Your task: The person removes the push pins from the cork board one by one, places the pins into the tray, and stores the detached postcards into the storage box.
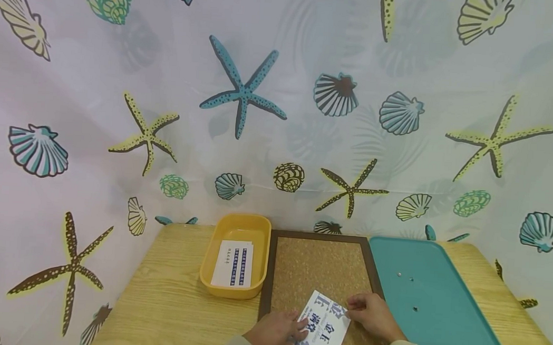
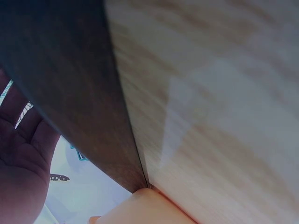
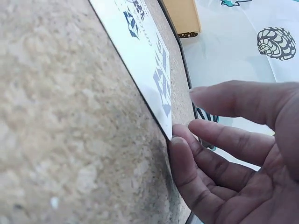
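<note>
From the head view, a printed card [image 1: 322,331] lies on my cork board [image 1: 318,265]; my left hand [image 1: 276,335] rests flat on its left edge, my right hand [image 1: 373,316] touches its upper right corner; the left wrist view shows my palm [image 2: 18,154] open; the right wrist view shows relaxed fingertips [image 3: 180,147] meeting the card's corner [image 3: 163,119].

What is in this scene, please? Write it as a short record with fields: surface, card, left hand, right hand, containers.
surface: cork board with dark frame, lying on a wooden table
card: white card with blue print, flat on the cork board
left hand: left hand rests on the card's left edge
right hand: right hand, fingers straight, touching the card's upper right corner
containers: yellow bin holding more cards; teal tray with a few small pins
</note>
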### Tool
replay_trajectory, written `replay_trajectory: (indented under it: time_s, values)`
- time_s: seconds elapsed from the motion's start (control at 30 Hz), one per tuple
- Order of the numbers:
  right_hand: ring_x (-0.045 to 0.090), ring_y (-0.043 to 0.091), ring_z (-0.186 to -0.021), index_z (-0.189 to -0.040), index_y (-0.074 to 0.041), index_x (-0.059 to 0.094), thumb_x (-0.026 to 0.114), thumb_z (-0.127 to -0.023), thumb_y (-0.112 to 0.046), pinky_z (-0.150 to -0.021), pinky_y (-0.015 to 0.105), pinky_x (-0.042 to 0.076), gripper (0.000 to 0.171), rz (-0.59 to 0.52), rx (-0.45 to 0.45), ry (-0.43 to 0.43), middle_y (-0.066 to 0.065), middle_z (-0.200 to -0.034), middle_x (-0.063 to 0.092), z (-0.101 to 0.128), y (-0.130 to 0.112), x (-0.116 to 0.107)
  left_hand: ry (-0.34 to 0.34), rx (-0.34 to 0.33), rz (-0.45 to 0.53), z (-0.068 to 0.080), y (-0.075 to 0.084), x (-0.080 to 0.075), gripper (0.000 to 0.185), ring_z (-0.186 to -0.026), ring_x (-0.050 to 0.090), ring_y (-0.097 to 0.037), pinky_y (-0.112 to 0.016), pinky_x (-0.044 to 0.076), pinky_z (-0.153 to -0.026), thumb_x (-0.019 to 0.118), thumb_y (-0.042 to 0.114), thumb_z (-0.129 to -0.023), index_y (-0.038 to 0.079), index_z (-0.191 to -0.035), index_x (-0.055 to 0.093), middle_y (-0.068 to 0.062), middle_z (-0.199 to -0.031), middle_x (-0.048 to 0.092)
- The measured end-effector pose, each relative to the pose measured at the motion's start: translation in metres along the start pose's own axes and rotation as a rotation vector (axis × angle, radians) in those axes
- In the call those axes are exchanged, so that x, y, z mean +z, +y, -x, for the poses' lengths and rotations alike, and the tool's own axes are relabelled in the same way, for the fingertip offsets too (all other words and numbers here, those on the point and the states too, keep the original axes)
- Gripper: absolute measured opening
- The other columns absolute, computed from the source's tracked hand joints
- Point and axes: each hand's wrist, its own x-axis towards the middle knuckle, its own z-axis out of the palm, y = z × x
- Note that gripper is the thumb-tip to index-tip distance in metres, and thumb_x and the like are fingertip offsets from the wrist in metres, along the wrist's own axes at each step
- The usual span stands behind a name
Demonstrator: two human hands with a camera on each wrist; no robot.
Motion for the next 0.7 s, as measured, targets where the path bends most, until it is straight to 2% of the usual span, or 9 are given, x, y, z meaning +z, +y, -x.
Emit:
replay_trajectory:
  time_s: [0.23, 0.4, 0.6, 0.7]
  values:
    - [0.063, 0.017, -0.080, -0.097, 0.005, 0.070, 0.071, -0.079, 0.003, -0.071, 0.037, 0.054, 0.018, -0.035, 0.055, 0.006, 0.005, -0.086, 0.070, -0.0005, 0.0007, 0.0007, 0.026, 0.011, -0.033, 0.0008, 0.0000, 0.0014, 0.049, -0.133, 0.044, -0.013, -0.030, 0.039, -0.105, 0.068, 0.045, -0.083, 0.033, -0.129, 0.061, 0.017, -0.139, 0.050]
    - [0.062, 0.016, -0.079, -0.096, 0.003, 0.071, 0.070, -0.081, 0.000, -0.070, 0.037, 0.052, 0.015, -0.035, 0.081, 0.002, 0.006, -0.086, 0.069, -0.0016, 0.0017, 0.0014, 0.014, 0.016, -0.059, -0.0003, 0.0002, 0.0014, 0.049, -0.133, 0.044, -0.012, -0.030, 0.040, -0.105, 0.068, 0.047, -0.083, 0.033, -0.130, 0.060, 0.016, -0.140, 0.050]
    - [0.060, 0.015, -0.076, -0.091, 0.000, 0.072, 0.072, -0.079, 0.000, -0.066, 0.034, 0.051, 0.012, -0.034, 0.051, 0.033, 0.006, -0.085, 0.070, -0.0015, 0.0042, 0.0049, -0.011, 0.030, -0.063, -0.0008, 0.0006, 0.0005, 0.051, -0.133, 0.044, -0.012, -0.031, 0.041, -0.104, 0.065, 0.050, -0.084, 0.034, -0.132, 0.059, 0.017, -0.141, 0.049]
    - [0.060, 0.015, -0.075, -0.090, 0.000, 0.072, 0.072, -0.079, 0.000, -0.065, 0.034, 0.051, 0.011, -0.040, 0.041, 0.044, 0.007, -0.085, 0.070, -0.0017, 0.0047, 0.0056, 0.002, 0.017, -0.036, -0.0005, 0.0010, -0.0001, 0.051, -0.133, 0.044, -0.012, -0.032, 0.041, -0.104, 0.067, 0.048, -0.083, 0.033, -0.131, 0.060, 0.017, -0.140, 0.049]
